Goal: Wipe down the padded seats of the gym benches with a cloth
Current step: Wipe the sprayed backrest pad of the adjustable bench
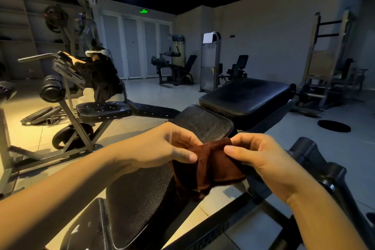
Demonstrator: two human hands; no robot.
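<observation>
The padded black surface (138, 195) is running away from the viewer. Over its right edge a brown cloth (211, 168) is hanging between two hands. The left hand (160, 146) is pinching its left side and the right hand (261, 156) is pinching its top right corner. Beyond, a second padded bench (245, 95) is standing, and far left a person (101, 75) is leaning into a machine.

Both bare forearms reach forward from the lower corners of the view and converge in front of the person. The left hand (162, 146) pinches the cloth (211, 168) between its thumb and curled fingers, thumb on top. The right hand (259, 154) pinches the other side the same way. The two thumbs point toward each other, near but apart, wrists roughly level.
</observation>
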